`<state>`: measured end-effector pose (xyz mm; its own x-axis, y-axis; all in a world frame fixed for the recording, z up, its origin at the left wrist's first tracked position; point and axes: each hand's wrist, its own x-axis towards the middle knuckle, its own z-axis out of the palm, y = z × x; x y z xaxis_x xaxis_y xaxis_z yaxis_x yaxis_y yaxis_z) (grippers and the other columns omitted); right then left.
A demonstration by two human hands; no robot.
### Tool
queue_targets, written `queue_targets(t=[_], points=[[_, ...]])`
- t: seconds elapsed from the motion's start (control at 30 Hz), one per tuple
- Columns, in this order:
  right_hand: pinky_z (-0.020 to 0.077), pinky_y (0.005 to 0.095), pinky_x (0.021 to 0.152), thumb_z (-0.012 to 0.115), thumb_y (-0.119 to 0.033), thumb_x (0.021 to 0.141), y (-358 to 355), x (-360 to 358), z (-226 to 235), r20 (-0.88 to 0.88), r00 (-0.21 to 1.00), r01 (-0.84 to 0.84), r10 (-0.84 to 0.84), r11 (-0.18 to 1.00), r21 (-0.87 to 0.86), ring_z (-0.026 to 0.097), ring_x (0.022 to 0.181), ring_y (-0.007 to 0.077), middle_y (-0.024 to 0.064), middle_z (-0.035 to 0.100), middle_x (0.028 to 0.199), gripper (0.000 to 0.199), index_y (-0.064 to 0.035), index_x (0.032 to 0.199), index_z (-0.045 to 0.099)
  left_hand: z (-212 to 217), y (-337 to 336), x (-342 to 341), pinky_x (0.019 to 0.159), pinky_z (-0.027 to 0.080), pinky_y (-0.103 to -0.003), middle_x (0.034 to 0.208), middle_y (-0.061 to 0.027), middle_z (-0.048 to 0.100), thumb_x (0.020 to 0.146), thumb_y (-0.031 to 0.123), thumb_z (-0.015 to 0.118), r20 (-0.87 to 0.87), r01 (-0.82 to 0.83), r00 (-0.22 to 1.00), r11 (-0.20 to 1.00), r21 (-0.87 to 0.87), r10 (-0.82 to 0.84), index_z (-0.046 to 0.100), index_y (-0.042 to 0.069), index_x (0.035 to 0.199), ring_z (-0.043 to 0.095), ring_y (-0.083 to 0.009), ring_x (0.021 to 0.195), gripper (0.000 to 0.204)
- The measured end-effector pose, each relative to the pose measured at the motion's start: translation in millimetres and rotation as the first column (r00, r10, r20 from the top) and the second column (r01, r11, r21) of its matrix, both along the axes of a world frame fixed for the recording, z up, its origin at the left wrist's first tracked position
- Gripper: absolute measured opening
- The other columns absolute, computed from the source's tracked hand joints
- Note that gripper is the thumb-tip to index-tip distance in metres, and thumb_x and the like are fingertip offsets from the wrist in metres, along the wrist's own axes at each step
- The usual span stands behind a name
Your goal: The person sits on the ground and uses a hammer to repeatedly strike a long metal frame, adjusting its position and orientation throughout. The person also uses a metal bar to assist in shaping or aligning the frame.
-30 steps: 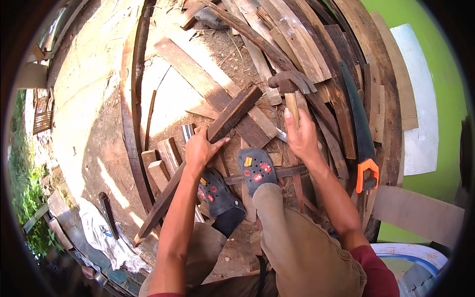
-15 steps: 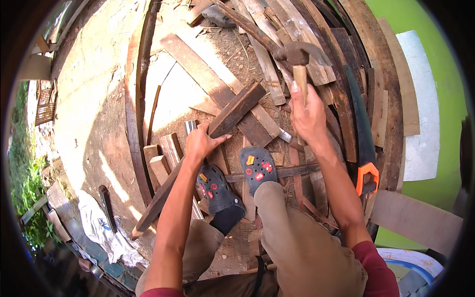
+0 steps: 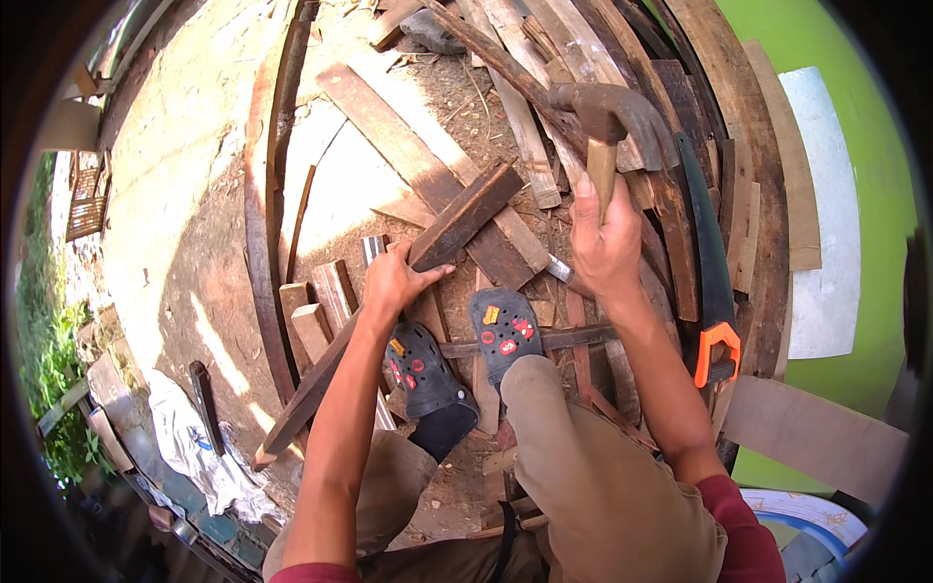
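On the left, the ground (image 3: 185,243) is bare packed earth with sunlit patches, and a white cloth (image 3: 199,452) lies crumpled near its lower edge. A long dark plank (image 3: 389,321) runs diagonally from the lower left up toward the centre. The left hand (image 3: 394,282) presses down on it, palm flat and fingers spread over the wood rather than curled round it, in the same spot as a second ago, so the plank stays pinned.

Just right of that hand, two dark clogs (image 3: 466,360) with coloured studs stand on the scrap boards; the right one sits on a thin cross-batten (image 3: 554,338). A short metal piece (image 3: 559,269), perhaps a chisel or a big nail, lies just beside the plank's upper part, below the right hand; it is too small to tell which.

Further right, the change shows: the right hand (image 3: 604,243) is clenched round the wooden handle of a hammer (image 3: 612,117), and over the last second the head has risen from low over the plank to well above it, up against the pile of weathered boards (image 3: 544,87). Judging by this, the swing is at its top, and a blow on the pinned plank looks ready.

At the far right a handsaw (image 3: 714,282) with an orange grip lies untouched along the boards, beside a green wall (image 3: 875,194).
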<state>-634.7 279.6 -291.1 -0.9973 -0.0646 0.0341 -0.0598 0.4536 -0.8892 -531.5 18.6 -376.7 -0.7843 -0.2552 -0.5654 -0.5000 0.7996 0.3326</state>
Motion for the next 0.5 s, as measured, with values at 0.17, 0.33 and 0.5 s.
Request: queue_targets(t=[0.17, 0.33, 0.5], points=[[0.0476, 0.0561, 0.066, 0.056, -0.030, 0.102, 17, -5, -30, 0.239, 0.962, -0.195, 0.131, 0.944, 0.266, 0.064, 0.080, 0.0533, 0.0316, 0.064, 0.080, 0.033, 0.0029, 0.103, 0.056, -5, -3, 2, 0.081, 0.057, -0.044, 0.090, -0.0233, 0.075, 0.067, 0.055, 0.090, -0.041, 0.026, 0.999, 0.998, 0.063, -0.024, 0.071, 0.000, 0.116, 0.074, -0.0362, 0.086, 0.076], [0.0469, 0.0435, 0.059, 0.053, -0.035, 0.105, -1, 0, 15, 0.006, 1.000, -0.017, 0.017, 1.000, 0.006, 0.063, 0.067, 0.0425, 0.0237, 0.059, 0.070, 0.037, 0.0018, 0.100, 0.056, -3, -5, 4, 0.078, 0.057, -0.046, 0.085, -0.0248, 0.073, 0.066, 0.057, 0.089, -0.025, 0.004, 1.000, 1.000, 0.022, -0.004, 0.072, 0.000, 0.112, 0.074, -0.0377, 0.084, 0.075], [0.0475, 0.0488, 0.062, 0.054, -0.032, 0.104, 24, -7, -53, 0.353, 0.918, -0.302, 0.178, 0.892, 0.335, 0.066, 0.074, 0.0469, 0.0276, 0.061, 0.073, 0.036, 0.0034, 0.100, 0.057, -7, 3, 4, 0.076, 0.056, -0.047, 0.081, -0.0253, 0.072, 0.067, 0.058, 0.089, -0.095, 0.043, 0.995, 0.999, 0.007, -0.042, 0.072, 0.000, 0.108, 0.073, -0.0397, 0.082, 0.073]])
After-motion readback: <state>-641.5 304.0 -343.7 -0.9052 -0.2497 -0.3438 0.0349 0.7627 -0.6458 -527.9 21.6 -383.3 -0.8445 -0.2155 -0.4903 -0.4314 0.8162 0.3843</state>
